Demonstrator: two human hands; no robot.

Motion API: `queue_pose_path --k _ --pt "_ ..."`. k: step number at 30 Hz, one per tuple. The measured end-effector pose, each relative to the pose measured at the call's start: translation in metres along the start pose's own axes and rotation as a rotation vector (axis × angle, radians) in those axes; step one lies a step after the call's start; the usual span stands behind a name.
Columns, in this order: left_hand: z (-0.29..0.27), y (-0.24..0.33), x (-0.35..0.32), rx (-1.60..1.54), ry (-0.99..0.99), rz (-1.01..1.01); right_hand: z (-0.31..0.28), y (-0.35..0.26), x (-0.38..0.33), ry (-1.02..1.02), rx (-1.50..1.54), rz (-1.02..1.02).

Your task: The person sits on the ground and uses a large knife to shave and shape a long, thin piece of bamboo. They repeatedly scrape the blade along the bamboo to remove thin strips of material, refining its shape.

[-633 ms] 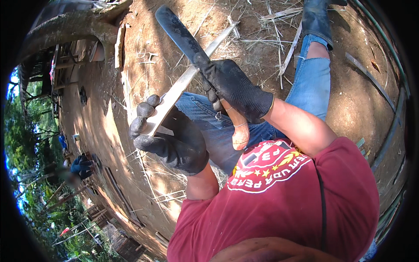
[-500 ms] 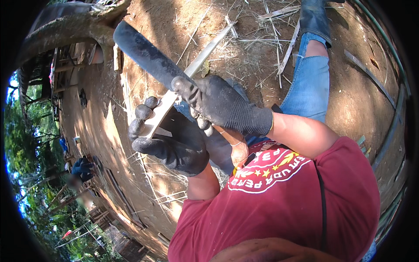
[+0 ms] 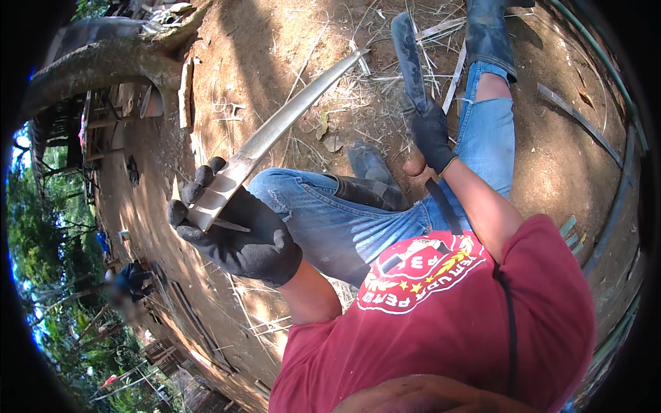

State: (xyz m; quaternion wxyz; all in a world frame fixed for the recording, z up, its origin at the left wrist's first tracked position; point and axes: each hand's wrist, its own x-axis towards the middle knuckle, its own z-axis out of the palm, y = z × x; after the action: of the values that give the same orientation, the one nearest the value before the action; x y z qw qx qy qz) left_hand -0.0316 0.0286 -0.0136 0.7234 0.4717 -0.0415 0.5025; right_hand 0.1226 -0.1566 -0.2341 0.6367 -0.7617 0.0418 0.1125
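Note:
My left hand (image 3: 244, 241), in a dark work glove, grips the near end of a long split bamboo strip (image 3: 286, 127). The strip slants up and away to a tapered tip, and its pale hollow inner face shows. A small sliver (image 3: 231, 225) lies across the glove's palm by the strip's end. Out to the right, my gloved right hand (image 3: 429, 132) is closed round the handle of a machete (image 3: 409, 65). Its dark, broad blade points away from me, apart from the strip. A rounded brown handle end shows below that glove.
My bent legs in torn jeans (image 3: 344, 213) and rubber boots (image 3: 490, 38) are below the hands. Shavings and thin strips (image 3: 379, 86) litter the dirt ground. A thick tree root or trunk (image 3: 103, 65) lies at upper left; another person (image 3: 132, 279) is far left.
My right hand has swung the machete off the bamboo strip, right and away, with the blade now pointing forward. My left hand has shifted slightly left and nearer with the strip.

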Motion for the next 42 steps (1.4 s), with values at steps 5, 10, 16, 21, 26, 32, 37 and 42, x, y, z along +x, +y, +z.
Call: queue_pose_path --k 5,10,16,21,26,32,37,42 --pt "0.004 -0.005 0.006 0.134 0.023 0.070 0.023 -0.005 0.020 -0.231 0.340 0.359" --pt "-0.018 -0.008 0.019 -0.005 0.027 -0.005 0.066 0.008 0.058 -0.265 0.280 0.424" --pt "-0.035 -0.005 0.026 0.035 0.090 0.033 0.071 0.002 0.097 -0.459 0.440 0.622" --pt "-0.018 -0.013 0.025 -0.002 0.025 0.049 0.068 0.008 0.132 -0.595 0.310 0.576" --pt "-0.002 -0.017 0.016 -0.060 -0.083 0.050 0.071 -0.008 0.134 -0.666 0.298 0.474" --pt "0.009 -0.019 0.004 0.109 -0.073 0.087 0.063 -0.066 0.070 -0.715 0.401 0.446" --pt "0.004 -0.015 -0.004 0.121 0.018 0.103 0.050 -0.129 -0.021 -0.849 0.304 0.137" --pt "-0.001 -0.012 -0.014 -0.142 0.123 -0.031 0.050 -0.176 -0.088 -0.874 0.155 0.021"
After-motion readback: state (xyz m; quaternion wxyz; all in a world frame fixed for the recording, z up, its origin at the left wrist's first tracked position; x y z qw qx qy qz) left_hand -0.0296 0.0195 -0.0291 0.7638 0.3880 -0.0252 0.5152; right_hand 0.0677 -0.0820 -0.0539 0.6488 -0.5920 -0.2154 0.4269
